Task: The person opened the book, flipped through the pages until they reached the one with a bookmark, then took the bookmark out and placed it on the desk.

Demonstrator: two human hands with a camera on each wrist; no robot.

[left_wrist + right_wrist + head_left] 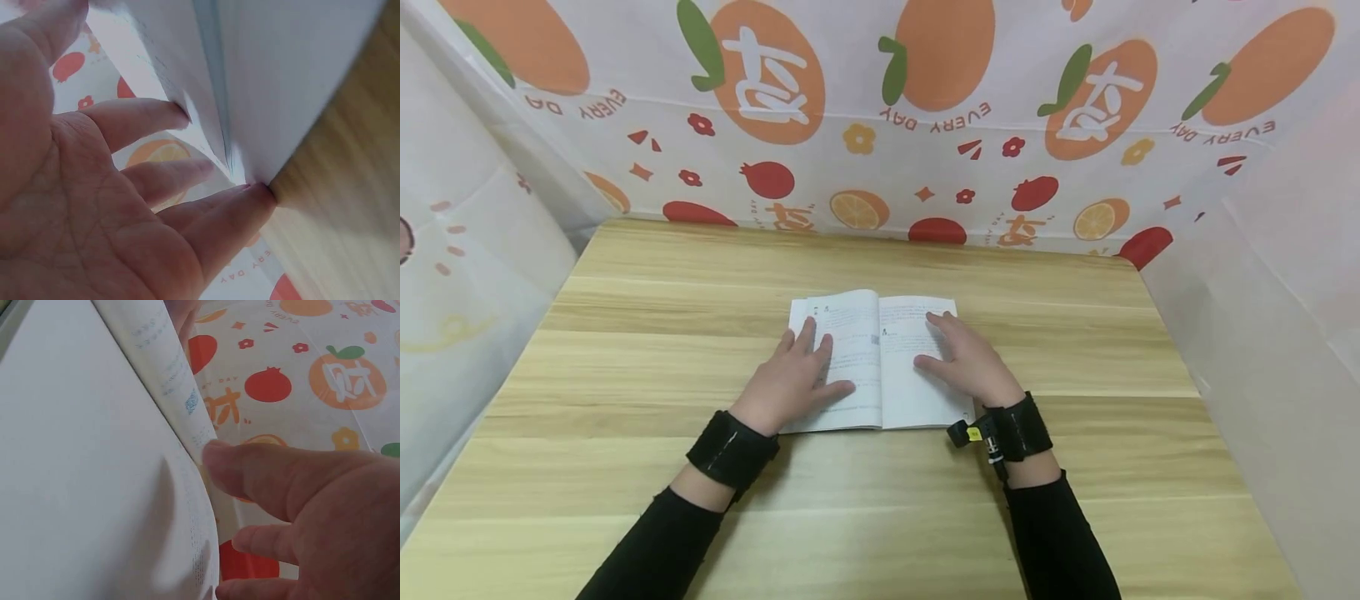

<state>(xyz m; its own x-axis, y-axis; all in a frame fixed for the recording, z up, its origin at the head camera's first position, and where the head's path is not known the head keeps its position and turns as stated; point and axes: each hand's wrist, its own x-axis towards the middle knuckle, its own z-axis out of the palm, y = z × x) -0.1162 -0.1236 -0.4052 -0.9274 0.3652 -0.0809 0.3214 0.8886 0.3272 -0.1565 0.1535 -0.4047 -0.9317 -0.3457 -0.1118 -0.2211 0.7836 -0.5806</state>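
Observation:
An open book (917,392) with printed white pages lies on the wooden table. Spread over its left page is my left hand (788,379), fingers extended and thumb toward the fold. In the left wrist view, the fingertips of the left hand (112,187) touch the page and reach the book's edge (300,81). My right hand (967,362) rests on the right page with its fingers apart and fairly straight. The right wrist view has the right hand (325,506) beside the bulging page (94,456); its thumb appears near the fold.
The light wooden table (880,517) extends around the book on all sides. A white curtain (865,175) with orange fruit prints hangs behind the table's far edge. Pale cloth (467,217) hangs at the left side. Each wrist wears a black band (733,450).

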